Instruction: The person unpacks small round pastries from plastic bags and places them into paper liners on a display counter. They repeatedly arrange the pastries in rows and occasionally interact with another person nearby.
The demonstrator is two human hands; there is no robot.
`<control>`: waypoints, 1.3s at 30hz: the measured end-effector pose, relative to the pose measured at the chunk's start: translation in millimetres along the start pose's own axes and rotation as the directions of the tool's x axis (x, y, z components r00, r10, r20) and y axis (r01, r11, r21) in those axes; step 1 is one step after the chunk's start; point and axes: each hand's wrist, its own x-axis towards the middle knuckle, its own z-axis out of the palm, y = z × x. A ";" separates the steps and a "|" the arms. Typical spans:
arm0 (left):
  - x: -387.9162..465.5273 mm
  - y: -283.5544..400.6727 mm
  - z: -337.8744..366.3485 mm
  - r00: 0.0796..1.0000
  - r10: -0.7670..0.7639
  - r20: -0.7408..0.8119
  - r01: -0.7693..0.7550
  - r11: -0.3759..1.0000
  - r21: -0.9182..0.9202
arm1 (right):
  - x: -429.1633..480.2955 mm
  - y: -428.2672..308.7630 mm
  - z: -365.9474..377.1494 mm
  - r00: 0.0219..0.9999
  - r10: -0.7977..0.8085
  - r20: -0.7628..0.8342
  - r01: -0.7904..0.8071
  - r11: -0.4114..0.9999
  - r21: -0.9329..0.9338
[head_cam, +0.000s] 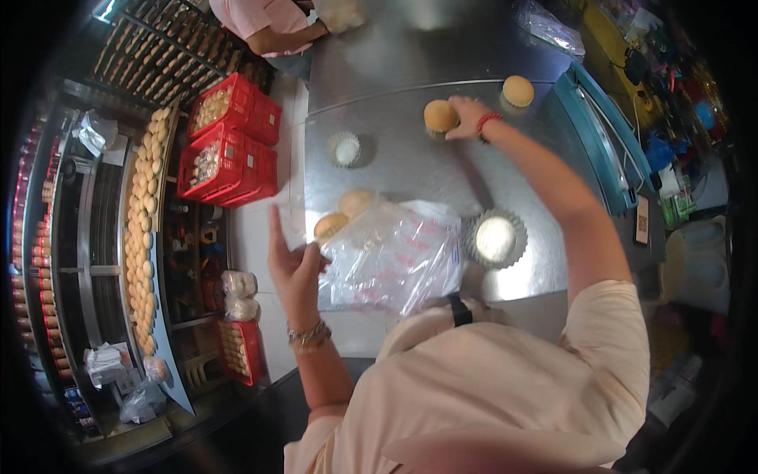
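My right hand [471, 118], with a red bracelet at the wrist, has its fingers around the side of a round golden cake [440, 115] in a fluted cup on the steel table. Another such cake [519, 92] sits farther right. My left hand [294, 269] is at the mouth of a clear plastic bag [402, 252] with red print, index finger and thumb spread and the other fingers curled against its edge. Two golden cakes [330, 226] show at the bag's mouth, partly behind the film. Fluted baking cups [496, 238] stand right of the bag, and smaller fluted cups [344, 149] at the table's left.
A teal bag sealer [598, 139] lies along the right side of the steel table [385, 124]. Red crates [228, 163] of baked goods stand on the floor at left, beside a shelf of buns [142, 231]. A person in a pink shirt [260, 23] works at the far end.
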 end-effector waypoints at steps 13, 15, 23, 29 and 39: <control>-10.2 33.6 21.0 0.966 -0.115 -0.230 0.111 0.993 -0.033 | 79.2 30.6 40.5 0.954 0.298 -0.037 -0.299 0.954 -0.028; -10.9 42.7 19.9 0.958 -0.118 -0.260 0.124 0.992 0.009 | 75.0 64.5 20.2 0.922 0.368 -0.119 -0.384 0.910 -0.158; -21.6 58.0 5.3 0.940 -0.142 -0.310 0.166 0.985 0.052 | 92.4 176.0 -0.6 0.890 0.413 0.193 -0.342 0.885 -0.315; -34.1 54.0 -10.8 0.953 -0.150 -0.264 0.149 0.989 -0.023 | 67.0 239.0 32.0 0.935 0.353 -0.015 -0.349 0.928 0.130; -37.4 47.1 -32.0 0.997 -0.072 -0.019 0.070 0.992 -0.102 | -82.5 -19.5 -132.6 0.621 -0.780 -0.069 0.037 -0.059 0.998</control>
